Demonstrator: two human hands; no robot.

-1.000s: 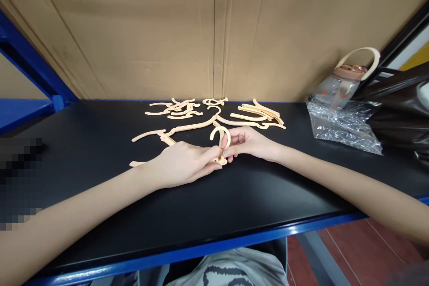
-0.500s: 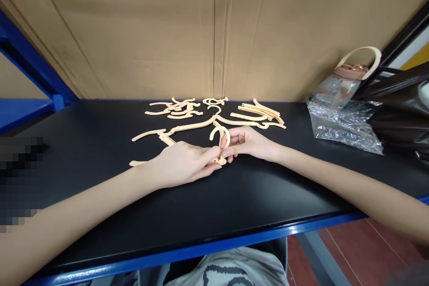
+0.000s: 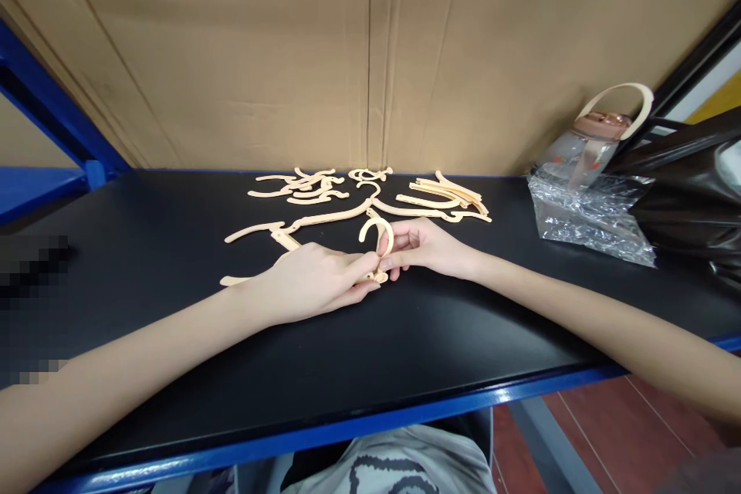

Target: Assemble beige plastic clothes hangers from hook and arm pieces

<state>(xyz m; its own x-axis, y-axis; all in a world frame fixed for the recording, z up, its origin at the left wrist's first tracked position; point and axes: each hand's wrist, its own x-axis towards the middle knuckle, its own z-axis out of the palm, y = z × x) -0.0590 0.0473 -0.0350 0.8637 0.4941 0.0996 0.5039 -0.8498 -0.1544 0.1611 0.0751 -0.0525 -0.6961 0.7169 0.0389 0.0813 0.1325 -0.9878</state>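
Note:
My left hand (image 3: pixel 324 278) is closed on a cream plastic hanger arm (image 3: pixel 235 280), whose far tip sticks out to the left past my wrist. The fingers of my right hand (image 3: pixel 420 248) pinch the lower end of a cream hanger hook (image 3: pixel 387 228), which stands up with its curve opening left. Both hands meet at the joint of these pieces, and my fingers hide most of it. Just behind them lies an assembled cream hanger (image 3: pixel 336 214), its two arms spread and its own hook at the back.
Loose small hanger parts (image 3: pixel 316 187) lie at the back left, with several hooks (image 3: pixel 370 174) at the back middle. Long hanger arms (image 3: pixel 445 191) are piled at the back right. A water bottle (image 3: pixel 590 143) stands behind crumpled clear plastic (image 3: pixel 590 220). Cardboard (image 3: pixel 231 54) walls the back.
The view has shifted very slightly. Both hands keep their grip on the hanger pieces in the same place, with no other visible change.

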